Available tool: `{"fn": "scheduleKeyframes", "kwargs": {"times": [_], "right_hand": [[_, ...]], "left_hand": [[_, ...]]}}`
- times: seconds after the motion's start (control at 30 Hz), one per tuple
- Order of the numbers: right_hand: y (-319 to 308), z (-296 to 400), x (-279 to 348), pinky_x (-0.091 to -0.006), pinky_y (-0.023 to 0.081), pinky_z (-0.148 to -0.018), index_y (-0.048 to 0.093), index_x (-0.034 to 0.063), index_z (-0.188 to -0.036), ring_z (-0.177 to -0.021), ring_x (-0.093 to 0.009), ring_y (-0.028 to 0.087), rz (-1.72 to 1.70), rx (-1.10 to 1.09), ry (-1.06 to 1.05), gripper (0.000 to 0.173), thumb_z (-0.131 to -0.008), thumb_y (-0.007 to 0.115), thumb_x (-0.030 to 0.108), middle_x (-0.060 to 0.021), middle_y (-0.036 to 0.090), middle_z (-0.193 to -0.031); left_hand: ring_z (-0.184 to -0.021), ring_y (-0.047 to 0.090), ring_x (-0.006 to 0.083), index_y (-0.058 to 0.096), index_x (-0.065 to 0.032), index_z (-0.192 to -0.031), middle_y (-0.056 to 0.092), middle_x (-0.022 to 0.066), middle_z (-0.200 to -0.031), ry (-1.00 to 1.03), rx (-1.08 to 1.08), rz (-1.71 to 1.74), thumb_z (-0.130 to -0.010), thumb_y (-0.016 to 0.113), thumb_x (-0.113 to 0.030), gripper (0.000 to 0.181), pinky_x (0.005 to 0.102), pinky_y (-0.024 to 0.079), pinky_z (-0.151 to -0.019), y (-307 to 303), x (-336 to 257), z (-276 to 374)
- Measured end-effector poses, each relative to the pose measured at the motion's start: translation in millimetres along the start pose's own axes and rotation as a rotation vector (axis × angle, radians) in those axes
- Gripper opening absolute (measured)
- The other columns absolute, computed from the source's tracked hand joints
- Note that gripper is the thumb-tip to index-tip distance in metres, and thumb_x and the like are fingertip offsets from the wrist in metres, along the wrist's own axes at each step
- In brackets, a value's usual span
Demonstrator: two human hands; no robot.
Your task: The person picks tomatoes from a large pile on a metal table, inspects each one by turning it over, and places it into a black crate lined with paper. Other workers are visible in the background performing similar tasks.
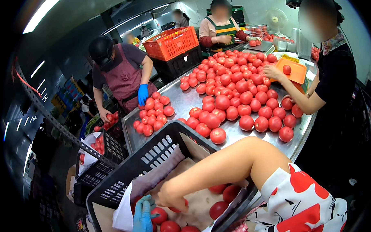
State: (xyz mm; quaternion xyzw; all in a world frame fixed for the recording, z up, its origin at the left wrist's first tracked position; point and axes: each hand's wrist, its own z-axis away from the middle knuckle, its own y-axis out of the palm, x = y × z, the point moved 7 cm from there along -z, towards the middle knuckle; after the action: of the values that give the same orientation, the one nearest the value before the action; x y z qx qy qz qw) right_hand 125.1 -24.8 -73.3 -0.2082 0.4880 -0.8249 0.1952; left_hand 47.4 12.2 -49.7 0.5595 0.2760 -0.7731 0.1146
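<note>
Fingers bent down, my bare right hand is closed over a tomato inside a black plastic crate. To its left is my left hand in a blue glove. Its thumb lies against another tomato; whether it grips that fruit cannot be told. Brown paper and a white-edged sheet line the crate. Several tomatoes rest at the near end, and more lie along the right side, partly hidden by my forearm.
Beyond the crate, a metal table bears a large heap of tomatoes. A blue-gloved co-worker handles tomatoes at left. Another person reaches in from the right beside an orange tray. Red crate stands behind.
</note>
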Motion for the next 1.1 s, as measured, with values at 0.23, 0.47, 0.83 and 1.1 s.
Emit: {"fn": "scheduleKeyframes", "kwargs": {"times": [0.23, 0.47, 0.83, 1.1], "right_hand": [[-46, 45, -29, -0.0428, 0.047, -0.078, 0.043, 0.0010, -0.119, -0.091, -0.039, 0.057, -0.232, -0.501, 0.141, 0.078, -0.053, 0.076, 0.028, -0.0249, 0.047, -0.108], [-64, 60, -21, -0.0408, 0.045, -0.077, 0.049, 0.0016, -0.109, -0.087, -0.037, 0.055, -0.128, -0.817, 0.052, 0.066, -0.055, 0.073, 0.031, -0.0210, 0.051, -0.097], [-75, 64, -20, -0.0384, 0.042, -0.090, 0.036, 0.0003, -0.127, -0.105, -0.033, 0.049, -0.453, -0.954, -0.049, 0.079, -0.064, 0.077, 0.024, -0.0183, 0.043, -0.114], [-70, 47, -9, -0.0368, 0.043, -0.091, 0.034, 0.0028, -0.128, -0.109, -0.029, 0.048, -0.594, -0.929, -0.191, 0.081, -0.066, 0.079, 0.028, -0.0154, 0.043, -0.116]], "left_hand": [[-0.100, 0.053, 0.0269, 0.038, -0.0031, -0.128, 0.045, 0.0136, -0.122, -0.068, -0.051, 0.396, -0.090, 0.038, -0.056, 0.066, 0.0404, 0.052, -0.076, -3, 7, -9], [-0.099, 0.056, 0.0277, 0.038, -0.0061, -0.128, 0.050, 0.0132, -0.120, -0.113, -0.057, 0.652, -0.088, 0.038, -0.060, 0.068, 0.0399, 0.054, -0.071, -1, 4, -10], [-0.093, 0.057, 0.0129, 0.047, -0.0161, -0.120, 0.056, 0.0025, -0.108, -0.027, -0.143, 0.700, -0.087, 0.046, -0.056, 0.052, 0.0240, 0.046, -0.059, -9, -12, -15], [-0.100, 0.057, 0.0196, 0.048, -0.0110, -0.120, 0.057, 0.0078, -0.110, 0.009, -0.219, 0.791, -0.089, 0.042, -0.055, 0.054, 0.0338, 0.053, -0.078, -22, -4, -11]]}}
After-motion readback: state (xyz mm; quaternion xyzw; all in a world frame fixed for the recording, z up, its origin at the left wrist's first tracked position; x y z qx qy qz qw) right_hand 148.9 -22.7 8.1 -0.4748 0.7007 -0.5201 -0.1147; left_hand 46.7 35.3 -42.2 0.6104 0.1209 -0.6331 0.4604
